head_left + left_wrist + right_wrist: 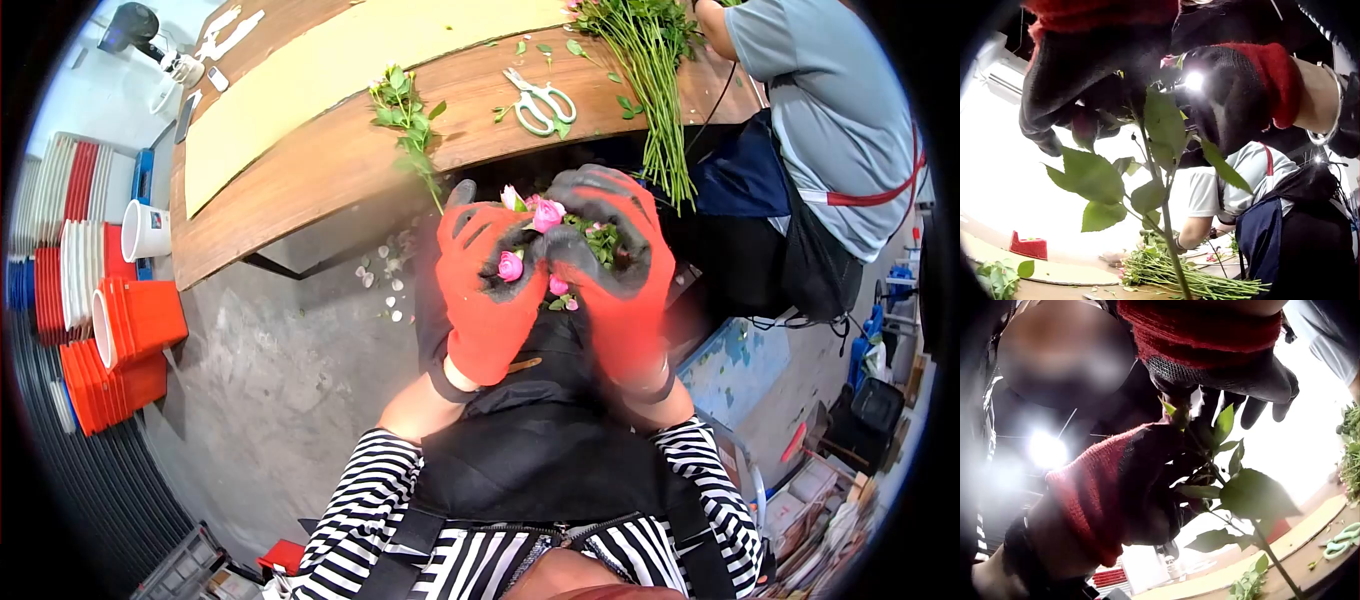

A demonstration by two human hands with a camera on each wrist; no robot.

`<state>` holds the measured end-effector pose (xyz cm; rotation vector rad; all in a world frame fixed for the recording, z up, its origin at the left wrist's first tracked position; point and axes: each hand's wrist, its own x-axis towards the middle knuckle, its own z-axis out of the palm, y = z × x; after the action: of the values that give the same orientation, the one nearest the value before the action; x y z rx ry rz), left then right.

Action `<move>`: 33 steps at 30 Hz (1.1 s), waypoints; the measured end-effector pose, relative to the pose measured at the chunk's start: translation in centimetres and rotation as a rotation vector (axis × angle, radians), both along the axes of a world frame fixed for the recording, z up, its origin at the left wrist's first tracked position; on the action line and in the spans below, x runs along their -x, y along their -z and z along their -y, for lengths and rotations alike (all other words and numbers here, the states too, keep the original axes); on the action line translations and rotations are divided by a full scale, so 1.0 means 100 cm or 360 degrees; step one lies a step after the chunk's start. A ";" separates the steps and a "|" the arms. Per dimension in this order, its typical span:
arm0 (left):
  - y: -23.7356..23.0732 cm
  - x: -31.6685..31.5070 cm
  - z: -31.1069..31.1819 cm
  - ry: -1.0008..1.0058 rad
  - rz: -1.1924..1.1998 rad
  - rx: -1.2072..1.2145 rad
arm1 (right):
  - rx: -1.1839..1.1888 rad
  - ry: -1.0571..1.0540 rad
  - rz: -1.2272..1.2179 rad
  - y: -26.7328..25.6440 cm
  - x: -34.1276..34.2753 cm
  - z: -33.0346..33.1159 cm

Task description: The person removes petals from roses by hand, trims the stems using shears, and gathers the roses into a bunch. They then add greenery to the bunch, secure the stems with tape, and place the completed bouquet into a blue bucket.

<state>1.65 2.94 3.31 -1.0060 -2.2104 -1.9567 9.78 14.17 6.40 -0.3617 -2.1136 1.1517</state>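
Head view: left hand and right hand curl round a pink rose spray before the near edge of the table; it bears leaves, so work looks unfinished, while the stem bundle overhanging that edge seems mostly bared

The left hand and right hand partly hide the roses between them — their number cannot be told. Near its wrist the right hand blurs. Beyond it, the head view's top edge cuts off stems and a person. Left of both hands, a bucket bears print too small to read.
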 end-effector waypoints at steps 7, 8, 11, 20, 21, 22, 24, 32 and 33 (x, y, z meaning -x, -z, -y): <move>0.005 -0.001 0.004 0.0236 0.0033 -0.0124 | 0.1113 -0.0065 -0.0250 0.012 -0.007 0.005; 0.003 -0.003 0.005 0.0259 0.0201 -0.0131 | 0.1374 -0.0075 -0.0297 0.013 -0.009 0.005; -0.006 -0.007 0.010 0.0299 0.0688 -0.0199 | 0.1274 0.0045 -0.0427 0.020 -0.005 -0.002; -0.009 0.015 0.028 0.0713 0.0908 -0.0810 | 0.0919 -0.0556 0.0021 0.051 -0.027 -0.018; -0.006 0.019 0.028 0.0759 0.0840 -0.0925 | 0.1065 -0.0691 0.0054 0.063 -0.031 -0.015; -0.008 0.011 0.030 0.0624 0.1134 -0.1142 | 0.1235 -0.0707 0.0098 0.069 -0.037 -0.009; 0.010 0.029 0.030 0.0756 0.0715 -0.1169 | 0.1387 -0.0751 0.0220 0.070 -0.045 0.003; -0.004 0.041 0.028 0.0495 0.0993 -0.1161 | 0.1267 -0.0455 0.0193 0.073 -0.032 0.005; -0.006 0.043 0.023 0.0540 0.1117 -0.1368 | 0.1233 -0.0382 0.0163 0.072 -0.029 0.004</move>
<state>-2.66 0.65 3.86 -0.6148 -1.0454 -3.3195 12.73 13.81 -0.83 -0.5259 -1.7412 2.1203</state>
